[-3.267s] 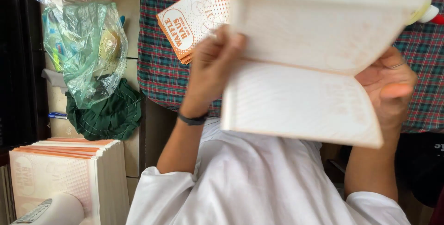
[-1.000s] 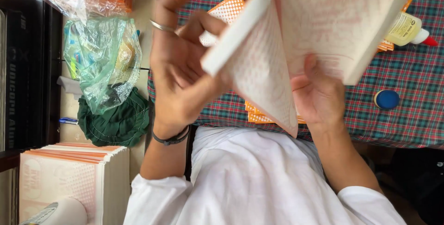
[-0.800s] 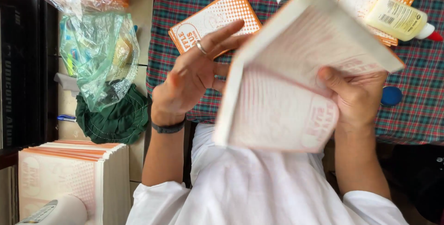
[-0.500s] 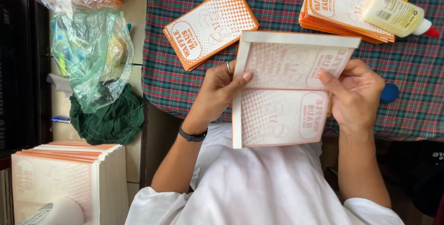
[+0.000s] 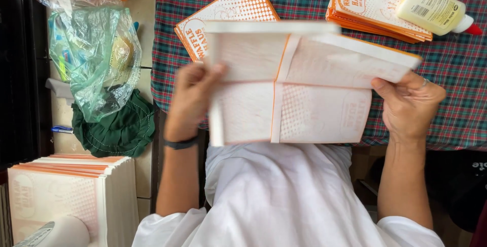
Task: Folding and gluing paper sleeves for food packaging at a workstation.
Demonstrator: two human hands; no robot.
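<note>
Over plaid cloth (image 5: 456, 120), left hand (image 5: 190, 100) at 9 & right hand (image 5: 408, 107) at 3 o'clock pinch paper bag (image 5: 304, 94) edges, mid-unfold; next likely needs flattening.

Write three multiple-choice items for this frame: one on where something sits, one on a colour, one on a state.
1. Where is the glue bottle?
A. on the stack of flat bags at the far right of the table
B. on the floor by the green cloth
C. in the left hand

2. What colour is the glue bottle's cap?
A. blue
B. red
C. black

3. How is the paper bag held?
A. lying flat on the table, untouched
B. by the right hand alone
C. lifted, with the left hand and right hand each gripping a side

Answers: 1 A, the bottle lies across the top bag of that stack. 2 B, its tip shows red. 3 C, fingers of both hands wrap the bag's edges above the checked tablecloth.
</note>
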